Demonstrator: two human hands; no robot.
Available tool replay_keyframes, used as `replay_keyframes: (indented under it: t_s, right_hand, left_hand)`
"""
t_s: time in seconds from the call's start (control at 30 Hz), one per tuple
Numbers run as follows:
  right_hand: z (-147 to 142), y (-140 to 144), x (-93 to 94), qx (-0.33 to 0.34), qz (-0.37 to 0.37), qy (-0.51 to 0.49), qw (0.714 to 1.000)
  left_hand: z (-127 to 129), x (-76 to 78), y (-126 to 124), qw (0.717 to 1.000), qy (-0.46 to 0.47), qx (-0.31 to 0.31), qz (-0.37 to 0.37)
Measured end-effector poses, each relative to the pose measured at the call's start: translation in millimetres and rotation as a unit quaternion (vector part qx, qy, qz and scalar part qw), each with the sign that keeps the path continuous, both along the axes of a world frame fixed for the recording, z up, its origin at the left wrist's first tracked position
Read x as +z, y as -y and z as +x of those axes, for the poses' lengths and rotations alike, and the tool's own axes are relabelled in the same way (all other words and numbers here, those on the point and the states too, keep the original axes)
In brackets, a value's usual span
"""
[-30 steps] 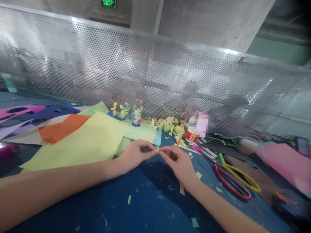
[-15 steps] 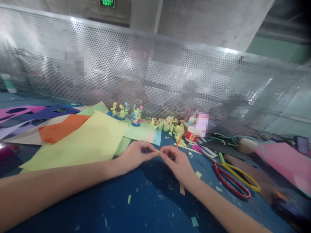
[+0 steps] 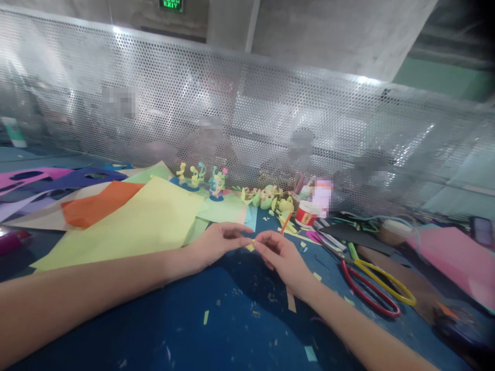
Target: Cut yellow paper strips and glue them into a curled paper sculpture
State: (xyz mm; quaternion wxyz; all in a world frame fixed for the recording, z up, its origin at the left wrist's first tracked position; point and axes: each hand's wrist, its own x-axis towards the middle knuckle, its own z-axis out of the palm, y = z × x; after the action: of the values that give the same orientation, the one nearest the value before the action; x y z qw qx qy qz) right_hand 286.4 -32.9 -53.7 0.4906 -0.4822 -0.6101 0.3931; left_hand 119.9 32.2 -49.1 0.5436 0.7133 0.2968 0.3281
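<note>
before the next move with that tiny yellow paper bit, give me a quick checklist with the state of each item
1. Yellow paper piece pinched between both hands: ok.
2. Left hand fingertips on the piece: ok.
3. Right hand fingertips on the piece: ok.
4. Shape or fold of the piece readable: cannot tell, too small.
5. Scissors lying apart from the right hand, blades shut: ok.
6. Blue table free of scraps under the hands: not ok, paper bits scattered.
</note>
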Motion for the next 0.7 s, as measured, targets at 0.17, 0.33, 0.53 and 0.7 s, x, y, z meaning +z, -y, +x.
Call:
replay_keyframes:
  t_s: [0.17, 0.33, 0.53, 0.7]
  right_hand:
    - [1.3, -2.3, -2.5, 0.008, -0.009, -0.053, 0.999]
    - [1.5, -2.4, -1.8, 0.010, -0.011, -0.067, 0.998]
    - [1.4, -2.9, -0.9, 0.000, -0.006, -0.067, 0.998]
    - [-0.5, 1.3, 1.6, -0.002, 0.026, -0.024, 0.999]
  left_hand:
    - [-0.1, 0.8, 0.4, 0.999, -0.010, -0.014, 0.038]
    - [0.0, 2.1, 0.4, 0.997, -0.030, -0.028, 0.061]
    - [-0.7, 0.8, 0.6, 0.999, -0.026, -0.031, 0.032]
    - [-2.5, 2.8, 2.4, 0.999, 0.006, -0.022, -0.036]
